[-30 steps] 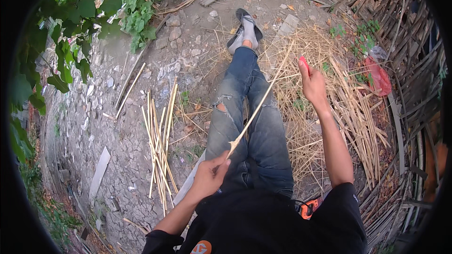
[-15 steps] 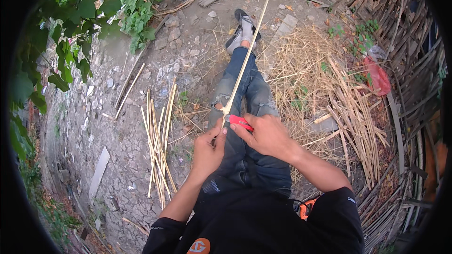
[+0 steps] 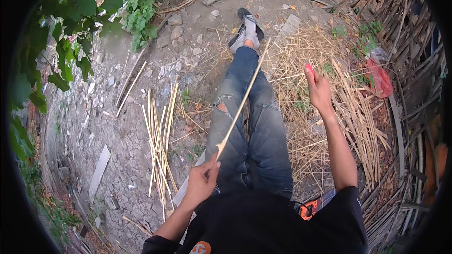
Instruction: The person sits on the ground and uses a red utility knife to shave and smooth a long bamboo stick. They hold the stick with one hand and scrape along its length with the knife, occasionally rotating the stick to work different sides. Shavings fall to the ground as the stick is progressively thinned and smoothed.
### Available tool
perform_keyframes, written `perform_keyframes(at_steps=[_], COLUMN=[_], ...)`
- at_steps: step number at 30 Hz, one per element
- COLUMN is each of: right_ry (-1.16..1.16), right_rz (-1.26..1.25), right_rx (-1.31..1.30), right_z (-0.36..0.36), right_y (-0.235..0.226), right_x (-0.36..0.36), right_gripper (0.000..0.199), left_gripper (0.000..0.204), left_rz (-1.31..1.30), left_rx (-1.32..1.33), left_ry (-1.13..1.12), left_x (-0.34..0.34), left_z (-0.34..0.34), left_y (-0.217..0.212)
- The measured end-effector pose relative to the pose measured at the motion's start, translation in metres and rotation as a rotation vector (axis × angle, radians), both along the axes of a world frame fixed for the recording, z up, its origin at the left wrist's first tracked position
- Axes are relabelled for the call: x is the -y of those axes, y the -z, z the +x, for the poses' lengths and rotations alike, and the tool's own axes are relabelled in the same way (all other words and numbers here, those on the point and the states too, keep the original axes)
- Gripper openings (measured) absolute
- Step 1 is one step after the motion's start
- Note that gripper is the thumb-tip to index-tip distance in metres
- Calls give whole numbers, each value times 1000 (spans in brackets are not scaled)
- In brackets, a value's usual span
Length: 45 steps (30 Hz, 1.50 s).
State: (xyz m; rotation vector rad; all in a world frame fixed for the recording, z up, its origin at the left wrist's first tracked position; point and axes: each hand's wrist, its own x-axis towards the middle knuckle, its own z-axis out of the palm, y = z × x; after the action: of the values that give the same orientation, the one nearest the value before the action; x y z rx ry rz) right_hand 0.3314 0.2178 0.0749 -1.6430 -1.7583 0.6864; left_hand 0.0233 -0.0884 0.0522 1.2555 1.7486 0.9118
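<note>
My left hand [image 3: 202,181] is closed round the near end of a long, thin wooden stick [image 3: 244,98]. The stick slants up and away over my jeans, and a pale frayed bit shows just beyond my fingers. Out to the right, over the straw, my right hand [image 3: 320,91] grips a red-handled knife [image 3: 309,69]. Only part of its red handle shows; the blade cannot be made out. My two hands are well apart.
Left of my legs lies a bundle of thin sticks [image 3: 160,146]. Straw and shavings [image 3: 301,51] cover the ground at right, beside a larger stick pile [image 3: 360,131]. An orange tool [image 3: 308,210] rests by my right hip. Leaves [image 3: 84,9] hang at upper left.
My right hand has moved away from the stick, up and to the right, with the knife. My left hand has drawn the stick down toward me.
</note>
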Motion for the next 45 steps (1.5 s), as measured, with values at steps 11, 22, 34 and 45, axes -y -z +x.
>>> perform_keyframes(at_steps=[11, 22, 34, 45], right_ry=[-606, -509, -119, -631], right_rz=[10, 161, 65, 2], right_rx=[164, 218, 92, 269], right_z=[-104, -121, -65, -121], right_y=[-41, 2, -37, -29], right_x=[130, 114, 40, 136], right_gripper=[49, 54, 57, 51], left_gripper=[34, 35, 35, 36], left_rz=[189, 273, 76, 180], left_rx=[98, -156, 130, 197], left_ry=[-75, -27, 13, 25], left_x=[-78, -80, -54, -82], left_z=[7, 10, -11, -3], left_y=[-14, -8, 19, 3])
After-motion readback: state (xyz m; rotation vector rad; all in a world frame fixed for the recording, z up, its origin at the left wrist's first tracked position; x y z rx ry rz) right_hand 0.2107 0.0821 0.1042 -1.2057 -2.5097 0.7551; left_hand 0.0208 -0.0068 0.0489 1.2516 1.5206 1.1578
